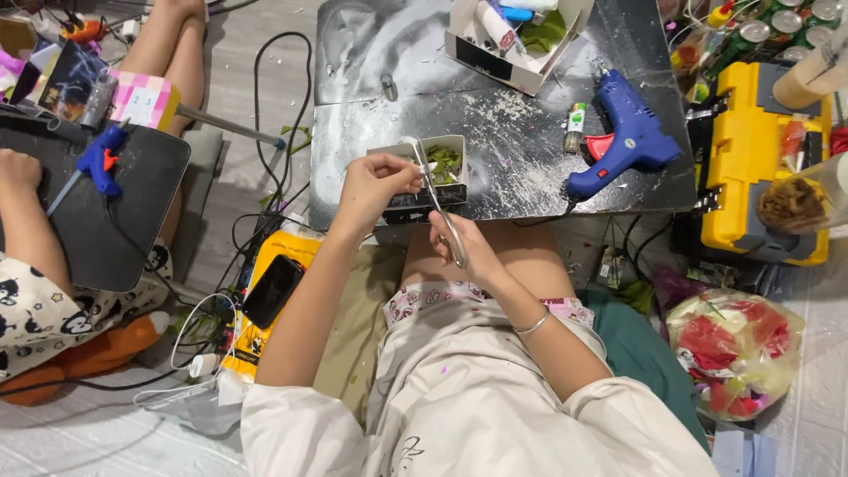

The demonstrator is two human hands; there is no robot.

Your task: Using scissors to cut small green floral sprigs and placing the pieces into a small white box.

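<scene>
Hands: left (375, 181) pinches something hidden, right (464, 243) grips tweezers (435, 199) over box (442, 163).

Blue glue gun (623, 137), yellow toolbox (760, 159), green leaves (444, 164).

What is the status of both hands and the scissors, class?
Left hand pinching at small box of green leaves. Right hand gripping long silver metal scissors. Nothing blocking.

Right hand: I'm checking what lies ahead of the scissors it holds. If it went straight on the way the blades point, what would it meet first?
Probably the left hand, near the blade tips of the scissors held by the right hand; depth is unclear.
</scene>
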